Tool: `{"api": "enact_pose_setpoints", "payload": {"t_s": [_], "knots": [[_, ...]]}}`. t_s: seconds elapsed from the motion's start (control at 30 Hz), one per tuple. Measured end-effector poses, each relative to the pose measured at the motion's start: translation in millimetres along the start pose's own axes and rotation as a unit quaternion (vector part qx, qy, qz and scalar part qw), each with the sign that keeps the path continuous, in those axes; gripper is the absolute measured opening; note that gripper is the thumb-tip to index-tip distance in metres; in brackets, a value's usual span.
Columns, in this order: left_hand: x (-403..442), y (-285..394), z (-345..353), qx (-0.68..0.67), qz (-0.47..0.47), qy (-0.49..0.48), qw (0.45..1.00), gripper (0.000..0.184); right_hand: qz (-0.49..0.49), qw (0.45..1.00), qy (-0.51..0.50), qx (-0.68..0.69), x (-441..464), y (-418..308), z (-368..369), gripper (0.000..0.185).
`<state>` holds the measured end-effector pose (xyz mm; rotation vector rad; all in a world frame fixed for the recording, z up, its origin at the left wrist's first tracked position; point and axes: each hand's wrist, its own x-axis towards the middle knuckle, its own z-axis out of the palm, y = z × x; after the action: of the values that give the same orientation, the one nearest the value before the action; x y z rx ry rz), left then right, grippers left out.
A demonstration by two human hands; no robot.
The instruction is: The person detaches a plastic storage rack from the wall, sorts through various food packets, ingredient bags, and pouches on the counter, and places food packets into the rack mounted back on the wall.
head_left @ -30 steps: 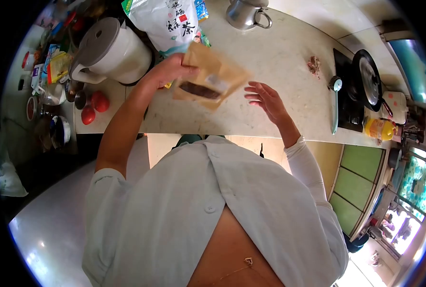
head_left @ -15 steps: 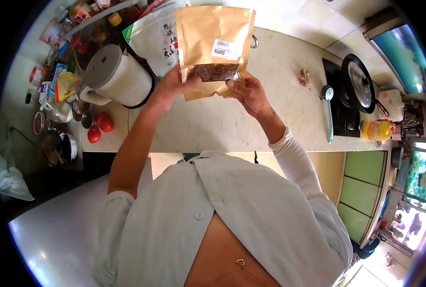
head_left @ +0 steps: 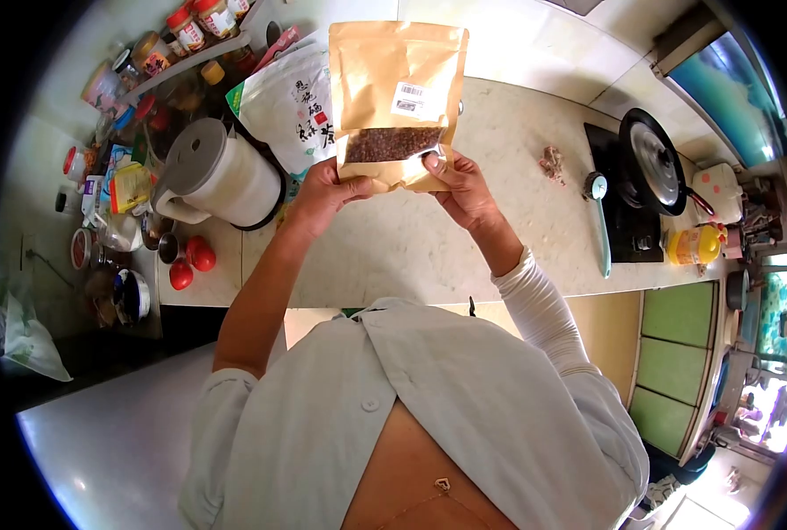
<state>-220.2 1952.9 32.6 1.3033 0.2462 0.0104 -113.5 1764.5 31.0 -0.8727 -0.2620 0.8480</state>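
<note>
A brown paper pouch [head_left: 371,75] hangs upright above the counter, its white barcode label and a clear window with dark reddish contents facing me. My left hand [head_left: 325,196] is closed on the pouch's lower left corner. The lower right corner is pinched by my right hand [head_left: 466,190], thumb on the front near the window. Behind the pouch, to the left, lies a white and green bag [head_left: 278,110] with dark characters, partly hidden by the pouch.
A white kettle [head_left: 225,177] stands left on the counter [head_left: 393,256], near red tomatoes [head_left: 201,253] and many jars. At the right are a black pan [head_left: 650,163] on a stove, a pale blue-handled brush [head_left: 602,221] and a yellow bottle [head_left: 695,245].
The pouch swung up from a tilted position in my left hand to upright, and my right hand took hold of it. Lately the view has shifted, with the counter lower in it.
</note>
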Motion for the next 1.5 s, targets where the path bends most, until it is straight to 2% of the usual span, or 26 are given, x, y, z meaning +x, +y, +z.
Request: {"api": "enact_pose_setpoints", "payload": {"t_s": [0.07,0.13,0.27,0.33,0.43,0.57,0.67,0.73,0.83,0.97,1.07,1.13,1.2,1.27,1.33,1.4,1.47,1.5], "knots": [[4,0,5,-0.002,0.015,0.018,1.000,0.032,-0.003,1.000,0.014,-0.012,-1,-3,3,0.030],[4,4,18,0.027,0.083,0.083,0.993,0.034,-0.056,0.992,-0.005,-0.116,-5,-6,8,0.036],[3,8,26,0.040,0.082,0.080,0.993,0.035,-0.045,0.990,-0.015,-0.132,-6,-12,1,0.031],[5,5,22,0.004,0.080,0.043,0.996,0.034,0.024,0.998,0.013,-0.060,-7,-15,1,0.031],[6,1,14,-0.066,0.034,0.020,0.997,0.035,0.055,0.998,0.014,-0.029,-5,-14,-3,0.031],[9,-3,17,-0.072,0.026,0.021,0.997,0.039,0.038,0.997,0.035,-0.048,-2,-10,-5,0.030],[9,-8,31,-0.100,0.074,0.041,0.991,0.044,-0.015,0.996,0.052,-0.077,0,-6,-4,0.031],[9,-9,36,-0.052,0.052,0.060,0.995,0.048,-0.042,0.991,0.078,-0.101,0,-1,1,0.031],[13,-14,36,-0.110,0.039,0.103,0.988,0.047,-0.023,0.987,0.077,-0.138,1,4,-4,0.030],[10,-21,29,-0.090,0.051,0.103,0.989,0.044,0.034,0.992,0.068,-0.103,-4,6,-8,0.030],[8,-13,21,-0.026,0.024,0.094,0.995,0.041,0.064,0.996,0.047,-0.044,-1,12,-12,0.028],[8,-17,14,-0.006,0.033,0.017,0.999,0.029,0.045,0.997,0.052,-0.022,-7,17,-8,0.026],[8,-31,12,-0.036,0.020,0.023,0.999,0.035,0.048,0.993,0.076,-0.077,-7,28,-20,0.025],[-6,-27,8,0.169,0.047,0.022,0.984,0.043,0.023,0.988,0.081,-0.132,-13,38,-24,0.024],[-10,-66,-17,0.065,0.016,-0.048,0.997,0.041,0.023,0.986,0.096,-0.138,-19,51,-38,0.024],[-31,-76,-38,0.057,0.037,0.019,0.998,0.040,0.014,0.981,0.123,-0.147,-27,65,-56,0.025],[-53,-92,-74,0.024,-0.001,0.038,0.999,0.038,0.029,0.973,0.166,-0.155,-36,74,-65,0.024],[-75,-73,-82,0.009,-0.043,0.087,0.995,0.033,0.035,0.975,0.155,-0.158,-41,78,-72,0.024]]}}
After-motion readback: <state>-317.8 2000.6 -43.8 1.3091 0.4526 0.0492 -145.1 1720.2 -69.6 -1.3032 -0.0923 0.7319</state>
